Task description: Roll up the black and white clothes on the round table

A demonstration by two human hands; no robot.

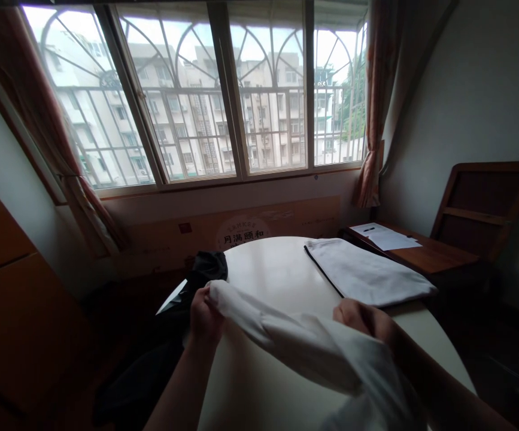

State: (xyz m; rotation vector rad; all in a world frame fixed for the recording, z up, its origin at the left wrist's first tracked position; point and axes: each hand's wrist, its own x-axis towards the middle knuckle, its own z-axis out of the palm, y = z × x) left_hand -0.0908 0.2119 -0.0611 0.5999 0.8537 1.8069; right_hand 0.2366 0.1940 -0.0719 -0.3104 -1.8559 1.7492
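Both my hands hold a white cloth (295, 344) stretched above a round cream table (272, 269). My left hand (204, 317) is shut on the cloth's left end near the table's left edge. The cloth's right part is gripped by my right hand (362, 317), and the rest of the fabric drapes down over my right forearm toward me. A folded white cloth with a dark edge (367, 272) lies flat on the right side of the table, beyond my right hand.
Dark clothing (208, 266) is heaped at the table's left edge and falls to the floor. A wooden side table (425, 254) with papers and a pen stands at right, by a wooden headboard (488, 203). Behind are a barred window and curtains.
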